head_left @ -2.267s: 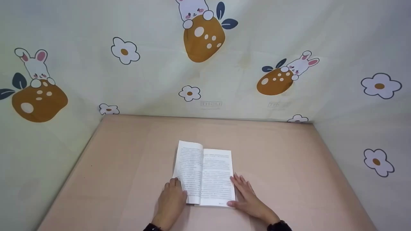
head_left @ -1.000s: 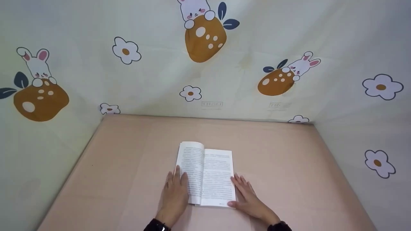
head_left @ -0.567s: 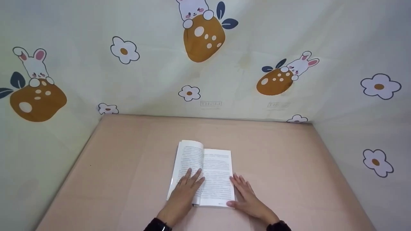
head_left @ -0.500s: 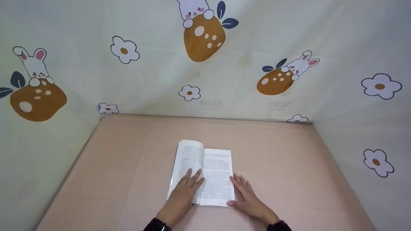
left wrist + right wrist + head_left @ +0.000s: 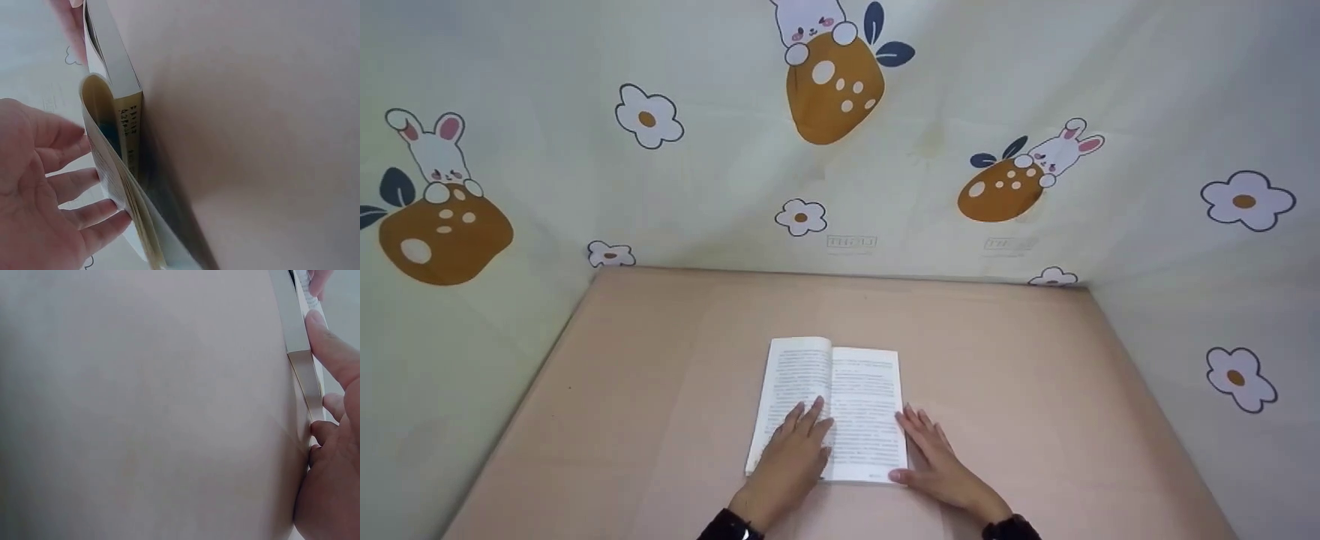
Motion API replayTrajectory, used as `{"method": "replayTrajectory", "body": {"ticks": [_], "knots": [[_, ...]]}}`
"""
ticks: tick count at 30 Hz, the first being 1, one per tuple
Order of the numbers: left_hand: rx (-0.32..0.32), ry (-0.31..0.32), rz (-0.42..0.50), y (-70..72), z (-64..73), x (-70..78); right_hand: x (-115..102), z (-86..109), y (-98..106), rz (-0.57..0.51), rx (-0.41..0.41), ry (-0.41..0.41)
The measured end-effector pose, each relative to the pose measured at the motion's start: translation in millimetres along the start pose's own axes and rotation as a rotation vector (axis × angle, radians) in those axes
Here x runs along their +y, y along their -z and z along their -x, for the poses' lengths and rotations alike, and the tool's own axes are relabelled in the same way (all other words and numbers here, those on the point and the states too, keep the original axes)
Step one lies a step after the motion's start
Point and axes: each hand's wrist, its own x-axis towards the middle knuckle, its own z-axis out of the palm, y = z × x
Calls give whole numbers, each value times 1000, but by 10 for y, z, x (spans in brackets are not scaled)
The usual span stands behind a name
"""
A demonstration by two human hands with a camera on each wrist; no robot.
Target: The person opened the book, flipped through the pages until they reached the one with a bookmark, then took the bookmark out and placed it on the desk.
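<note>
An opened paperback book lies on the table with printed text on both pages. My left hand rests on the lower part of the left page, its fingers spread and mostly straight, the tips near the fold. In the left wrist view, the left-hand pages bow up in a loop beside the yellow spine, and the fingertips press on them. My right hand lies along the book's right edge, thumb on the lower right corner. The right wrist view shows its fingers against the thick page block.
The table has a pale pink-beige cover. Light cloth walls printed with rabbits, orange fruit and flowers enclose it at the back and both sides. Dark sleeve cuffs show at the wrists.
My left hand has moved from the book's left edge onto the left page, near the fold. That page now lies lower and flatter. My right hand has kept its place.
</note>
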Motion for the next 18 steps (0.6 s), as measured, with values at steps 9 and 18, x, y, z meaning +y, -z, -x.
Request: {"method": "replayTrajectory", "body": {"ticks": [9, 18], "knots": [[34, -26, -23, -10, -7, 42, 21, 12, 24, -7, -1, 15], [32, -61, -143, -53, 6, 82, 23, 12, 22, -4, 3, 20]]}}
